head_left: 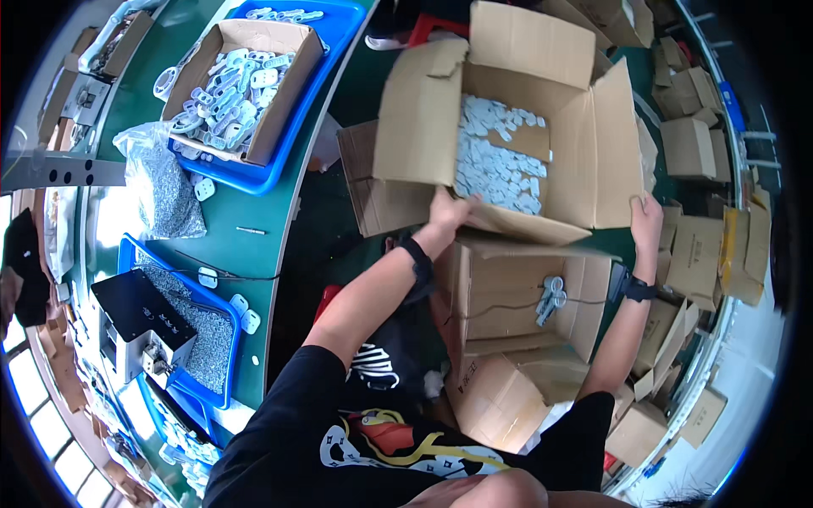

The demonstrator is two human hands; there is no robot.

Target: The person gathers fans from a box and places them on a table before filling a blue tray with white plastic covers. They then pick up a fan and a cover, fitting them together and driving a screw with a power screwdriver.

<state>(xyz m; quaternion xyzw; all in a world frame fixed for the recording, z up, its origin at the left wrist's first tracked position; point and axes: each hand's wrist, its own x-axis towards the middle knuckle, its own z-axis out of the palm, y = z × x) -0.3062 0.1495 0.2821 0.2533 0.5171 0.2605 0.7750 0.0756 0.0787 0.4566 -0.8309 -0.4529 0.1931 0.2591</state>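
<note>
A large cardboard box (576,161) with raised flaps stands in front of me, its floor partly covered by many small white plastic pieces (500,173). My left hand (449,212) grips its near left edge, fingers curled over the cardboard. On the other side my right hand (646,222) is closed on the outer edge of the right flap. Closer to me, just under my hands, sits a second open cardboard box (491,326). A few light-blue plastic parts (552,298) lie inside it, and a dark cable crosses over it.
On the green table (254,220) at left are a blue tray (275,161) bearing a carton (254,34) of plastic parts, a bag of small metal pieces (161,190), and a black-topped machine (144,317) in a blue bin. Stacked cartons (694,148) line the right.
</note>
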